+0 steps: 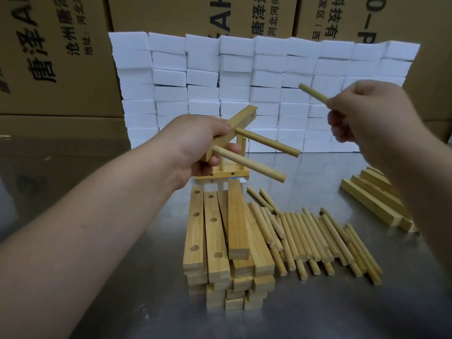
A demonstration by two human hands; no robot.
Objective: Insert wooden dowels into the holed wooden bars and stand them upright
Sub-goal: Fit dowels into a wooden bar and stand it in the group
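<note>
holed bar (241, 121), two dowels seated: your left hand (195, 145) grips it raised over the bar stack (220, 241), open hole facing the third dowel (314, 93) pinched in your right hand (364, 113).

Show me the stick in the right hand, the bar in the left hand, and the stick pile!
Held stick (314, 93): head view, its middle.
Held bar (242, 116): head view, its upper end.
Stick pile (318, 237): head view, pile's middle.
</note>
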